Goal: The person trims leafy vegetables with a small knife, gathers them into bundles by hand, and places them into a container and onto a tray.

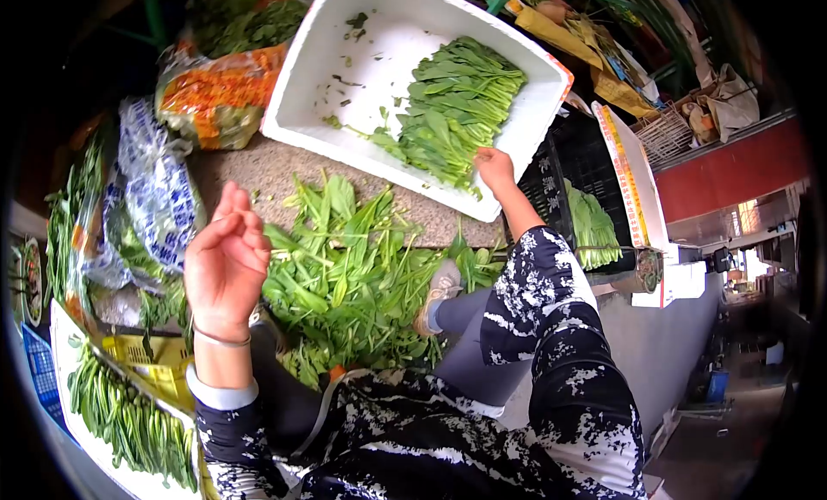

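Observation:
A white foam box (336, 112) sits ahead of me, with a neat row of leafy greens (457, 104) laid along its right side. My right hand (494, 168) reaches into the box, its fingers closed on the stem ends at the near end of that row. My left hand (228, 263) is raised at the left, palm turned up, fingers loosely bent and apart, holding nothing. Between my feet a large loose pile of leafy greens (345, 276) spreads over the ground.
Plastic bags of vegetables, one orange-printed (224, 95) and one blue-printed (151, 181), stand at the left. A white box (112, 453) of bundled greens is at the lower left. On the right, a black crate (560, 198) stands beside more bundled greens (593, 229).

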A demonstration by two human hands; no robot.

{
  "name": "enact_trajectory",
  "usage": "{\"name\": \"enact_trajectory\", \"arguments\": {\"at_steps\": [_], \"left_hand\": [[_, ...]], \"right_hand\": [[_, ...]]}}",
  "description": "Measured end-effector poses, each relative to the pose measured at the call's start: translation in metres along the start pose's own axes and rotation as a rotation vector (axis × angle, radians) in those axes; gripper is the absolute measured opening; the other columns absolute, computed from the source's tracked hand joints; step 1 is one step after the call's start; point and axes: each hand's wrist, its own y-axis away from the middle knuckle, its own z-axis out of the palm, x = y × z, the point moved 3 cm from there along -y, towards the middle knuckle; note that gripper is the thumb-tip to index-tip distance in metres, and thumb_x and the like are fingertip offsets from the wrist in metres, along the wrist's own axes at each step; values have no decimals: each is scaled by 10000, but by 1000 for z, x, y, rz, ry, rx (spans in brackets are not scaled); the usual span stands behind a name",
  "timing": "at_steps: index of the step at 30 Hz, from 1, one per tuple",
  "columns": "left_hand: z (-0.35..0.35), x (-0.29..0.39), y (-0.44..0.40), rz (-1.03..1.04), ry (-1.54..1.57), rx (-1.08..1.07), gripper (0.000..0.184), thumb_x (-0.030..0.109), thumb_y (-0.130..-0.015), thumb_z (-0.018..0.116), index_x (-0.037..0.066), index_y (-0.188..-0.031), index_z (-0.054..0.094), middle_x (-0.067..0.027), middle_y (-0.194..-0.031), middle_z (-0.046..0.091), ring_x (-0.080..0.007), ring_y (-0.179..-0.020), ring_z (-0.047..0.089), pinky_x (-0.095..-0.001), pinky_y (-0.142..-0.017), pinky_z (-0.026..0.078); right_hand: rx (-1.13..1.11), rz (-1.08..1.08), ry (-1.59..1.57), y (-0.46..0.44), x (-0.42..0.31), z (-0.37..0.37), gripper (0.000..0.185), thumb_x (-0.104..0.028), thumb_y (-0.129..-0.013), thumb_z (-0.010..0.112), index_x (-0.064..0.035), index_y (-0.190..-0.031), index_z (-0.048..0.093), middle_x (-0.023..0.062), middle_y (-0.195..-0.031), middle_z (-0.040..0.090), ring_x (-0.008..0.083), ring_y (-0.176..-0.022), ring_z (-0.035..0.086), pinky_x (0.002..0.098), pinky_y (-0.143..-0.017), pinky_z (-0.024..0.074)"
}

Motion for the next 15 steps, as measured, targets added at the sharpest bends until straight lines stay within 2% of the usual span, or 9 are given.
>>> {"name": "enact_trajectory", "arguments": {"at_steps": [1,3,4,8,12,13,15], "left_hand": [[-12,-9,-19,-41,-76,56,327,13,-857,418,60,-1172,491,-73,-1058,595,-186,-871,589,-293,-729,498],[-45,-23,-48,-109,-221,230,294,34,-851,444,66,-1136,506,-51,-1046,604,-183,-875,598,-285,-733,500],[-52,-30,-53,-117,-284,522,290,67,-853,455,79,-1139,504,-35,-1031,609,-175,-863,602,-274,-719,499],[-68,-41,-81,-102,-446,568,240,109,-861,460,97,-1095,514,-8,-964,613,-154,-832,602,-258,-703,492],[-68,-58,-100,-149,-527,528,167,147,-868,473,113,-1021,532,3,-911,609,-143,-805,598,-252,-685,483],[-63,-64,-101,-164,-517,549,169,134,-864,458,90,-1021,502,-29,-897,593,-157,-778,588,-270,-679,479],[-71,-68,-104,-183,-531,571,172,133,-860,456,91,-1020,501,-31,-895,594,-158,-776,588,-272,-679,478]], "right_hand": [[52,47,-62,-16,10,-7,325,-213,-724,618,-20,-986,630,154,-829,648,260,-779,627,333,-705,471],[78,73,49,-47,14,-21,280,-194,-732,595,-51,-969,638,158,-826,642,311,-793,611,351,-720,466],[57,122,110,-58,11,-29,271,-185,-736,584,-61,-971,637,161,-830,638,331,-805,603,361,-729,465],[191,42,201,-97,-16,-46,261,-147,-738,555,-75,-976,635,171,-841,624,360,-822,585,400,-732,463],[268,-71,371,-144,-28,-47,434,-59,-736,519,-144,-1161,540,161,-1107,536,321,-1018,521,405,-839,438],[141,5,426,-149,-38,-50,509,-55,-747,518,-175,-1239,466,147,-1245,435,312,-1110,461,393,-884,423],[186,-57,497,-167,-34,-47,510,-58,-751,519,-177,-1243,461,148,-1256,415,317,-1115,454,392,-887,424]]}}
